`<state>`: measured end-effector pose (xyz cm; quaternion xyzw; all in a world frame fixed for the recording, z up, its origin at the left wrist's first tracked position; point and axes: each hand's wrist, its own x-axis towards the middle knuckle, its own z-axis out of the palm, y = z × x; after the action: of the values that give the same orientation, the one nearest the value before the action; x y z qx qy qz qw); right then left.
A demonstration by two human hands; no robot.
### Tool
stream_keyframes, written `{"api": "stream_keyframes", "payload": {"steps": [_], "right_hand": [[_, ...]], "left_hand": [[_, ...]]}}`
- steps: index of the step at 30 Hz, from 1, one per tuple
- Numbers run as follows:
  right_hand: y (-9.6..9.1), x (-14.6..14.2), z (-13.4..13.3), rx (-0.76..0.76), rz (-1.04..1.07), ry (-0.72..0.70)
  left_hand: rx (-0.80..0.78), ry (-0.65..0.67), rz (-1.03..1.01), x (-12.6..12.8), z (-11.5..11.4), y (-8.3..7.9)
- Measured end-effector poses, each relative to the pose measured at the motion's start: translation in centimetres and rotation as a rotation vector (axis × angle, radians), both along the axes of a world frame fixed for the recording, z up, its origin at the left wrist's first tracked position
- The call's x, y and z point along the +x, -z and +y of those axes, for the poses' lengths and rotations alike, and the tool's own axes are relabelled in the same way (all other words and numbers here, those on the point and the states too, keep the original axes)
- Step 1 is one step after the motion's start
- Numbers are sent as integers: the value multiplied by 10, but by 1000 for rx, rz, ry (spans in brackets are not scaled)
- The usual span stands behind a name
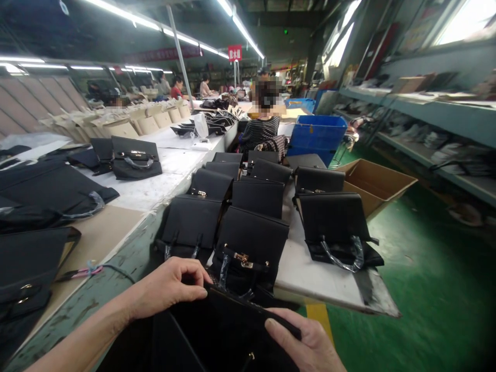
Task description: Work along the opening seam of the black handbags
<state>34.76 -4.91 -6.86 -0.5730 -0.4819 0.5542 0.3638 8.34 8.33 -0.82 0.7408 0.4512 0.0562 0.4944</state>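
Note:
At the bottom of the head view a black handbag (228, 330) is held close in front of me, its upper edge running slantwise between my hands. My left hand (176, 284) pinches the left end of that edge between thumb and fingers. Further right, my right hand (300, 336) grips the same edge, thumb on the near face and fingers behind. A small gold fitting shows low on the bag; its bottom lies out of frame. Just beyond stands another black handbag (250, 240) with a gold clasp and plastic-wrapped handles.
Several black handbags, among them one at the right (333, 222), stand on a white-topped table (321, 279). A bench (135, 217) at left bears more bags and a pink-handled tool (87, 271). Beyond are a cardboard box (375, 186), a blue bin (318, 137) and a seated person (261, 129).

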Motion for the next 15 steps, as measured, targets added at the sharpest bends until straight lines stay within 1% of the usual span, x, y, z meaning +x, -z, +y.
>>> {"api": "stream_keyframes", "payload": {"steps": [6,9,12,15], "right_hand": [[2,-1,-1,76,-121,11],[0,1,0,140,-203,-3],[1,3,1,243,-289,-21],[5,4,-1,376,-384,-31]], "left_hand": [[8,-18,7,2,0,2],[17,-25,9,2,-1,1],[42,-27,2,3,-1,2],[58,-30,-15,3,-1,3]]}}
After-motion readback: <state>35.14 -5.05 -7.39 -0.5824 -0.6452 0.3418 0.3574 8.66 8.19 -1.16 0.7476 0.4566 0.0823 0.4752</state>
